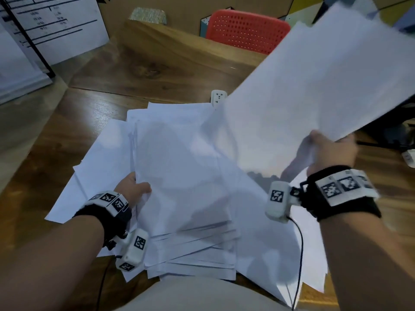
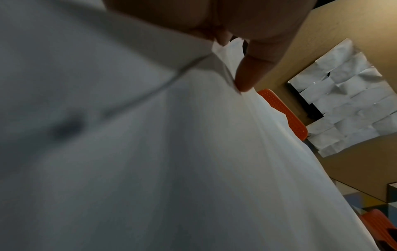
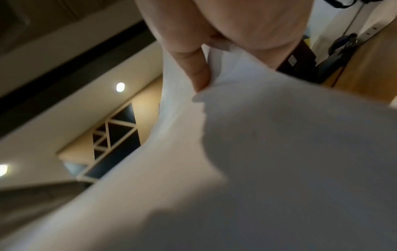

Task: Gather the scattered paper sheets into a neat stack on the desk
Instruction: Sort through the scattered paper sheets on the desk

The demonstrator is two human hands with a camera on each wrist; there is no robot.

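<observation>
right hand (image 1: 330, 151) pinches the near edge of a raised bundle of sheets (image 1: 325, 81), its grip closed with the thumb on top and fingers under — the right wrist view shows one finger (image 3: 197, 73) pressed into the paper, which buckles around it. that bundle tilts up and away to the right, well clear of the desk (image 1: 139, 70), and is blurred at its far end. left hand (image 1: 132, 187) has its grip closed on the left edge of the main stack (image 1: 184, 176), thumb lying over the top sheet and fingers hidden beneath; in the left wrist view a fingertip (image 2: 247, 79) digs into the layered edges of the paper. the stack sits on the desk right in front of the person, its near edges fanned out and uneven. loose sheets (image 1: 101, 158) spread out from under it to the left, and another wide sheet (image 1: 269, 254) lies flat to the right, reaching the near edge of the desk. a white power strip (image 1: 217, 97) pokes out just behind the pile. beyond the desk stands a red chair (image 1: 247, 30) — at far left a whiteboard (image 1: 51, 25) with black lines.
</observation>
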